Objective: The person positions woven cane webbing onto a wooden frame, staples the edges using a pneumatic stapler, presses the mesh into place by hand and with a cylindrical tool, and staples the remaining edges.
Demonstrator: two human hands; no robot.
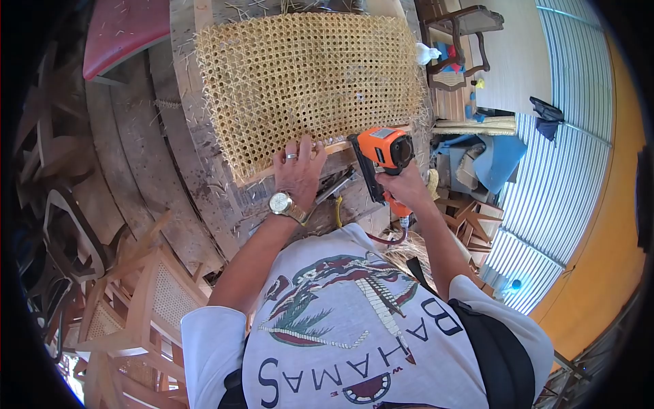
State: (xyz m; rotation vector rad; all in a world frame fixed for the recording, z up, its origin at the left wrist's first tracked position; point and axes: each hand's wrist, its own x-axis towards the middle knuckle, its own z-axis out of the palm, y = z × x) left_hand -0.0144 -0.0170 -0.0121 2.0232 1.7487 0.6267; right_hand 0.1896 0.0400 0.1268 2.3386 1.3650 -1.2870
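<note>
A sheet of woven cane webbing (310, 78) lies across a wooden frame on the workbench, its edges frayed. My left hand (298, 167), with a ring and a wristwatch, grips the near edge of the webbing, fingers pressed together over it. In my right hand (407, 185) is an orange and black nail gun (387, 148), its nose close to the frame's near rail (337, 146), right of my left hand. I cannot tell whether the nose touches the rail. An air hose (388, 240) runs from the gun's handle.
Metal tools (337, 185) and a yellow-handled tool (338, 213) lie just in front of me on the bench (231, 198). Wooden chair frames (146, 307) crowd the lower left. A red padded seat (126, 34) is at upper left. A carved chair (466, 24) stands at upper right.
</note>
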